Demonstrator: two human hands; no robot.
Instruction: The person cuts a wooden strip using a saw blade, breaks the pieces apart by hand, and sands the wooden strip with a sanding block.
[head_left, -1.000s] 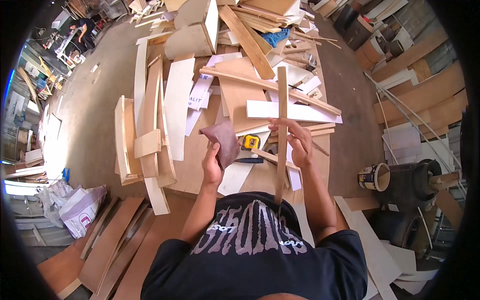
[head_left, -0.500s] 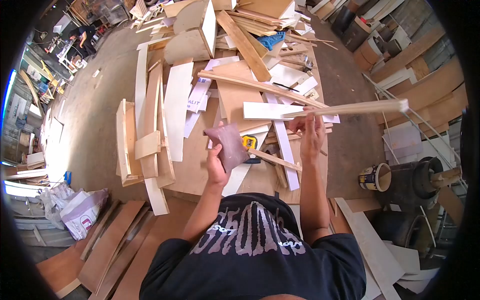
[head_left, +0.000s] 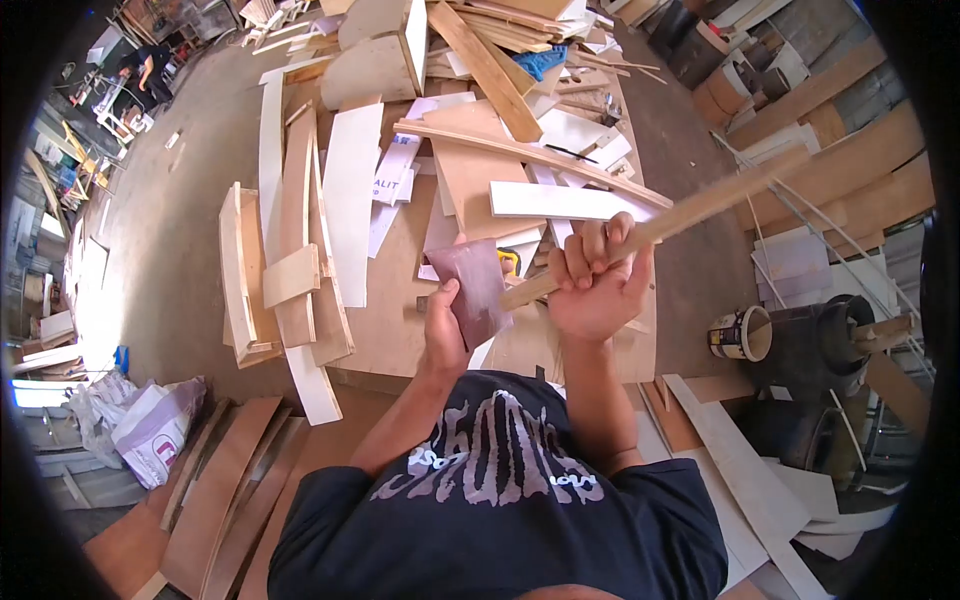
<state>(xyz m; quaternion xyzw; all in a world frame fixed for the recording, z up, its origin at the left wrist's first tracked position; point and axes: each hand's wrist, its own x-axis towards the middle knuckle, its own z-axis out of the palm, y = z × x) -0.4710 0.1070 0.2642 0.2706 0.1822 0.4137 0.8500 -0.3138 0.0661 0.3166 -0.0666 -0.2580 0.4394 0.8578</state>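
My left hand point(head_left: 445, 325) grips a folded reddish-brown sheet that looks like sandpaper point(head_left: 472, 285), its thumb on the near side. In my right hand point(head_left: 600, 285) is a long, narrow wooden strip point(head_left: 710, 200), with the fingers curled around it near its lower end. The strip slants up to the right, and its lower end is close beside the sheet; whether they touch I cannot tell. Behind the sheet, a yellow tape measure point(head_left: 511, 262) shows only in part.
Boards and offcuts lie over the worktable point(head_left: 390, 345), among them a white board point(head_left: 560, 201) and a blue object point(head_left: 540, 62). A bucket point(head_left: 740, 334) stands at the right, a plastic sack point(head_left: 155, 430) at the left. Another person point(head_left: 148, 75) is at the far left.
The strip has swung from upright through nearly level to a slant up to the right. My right hand has turned and closed around it, and its lower end has come near the sheet.
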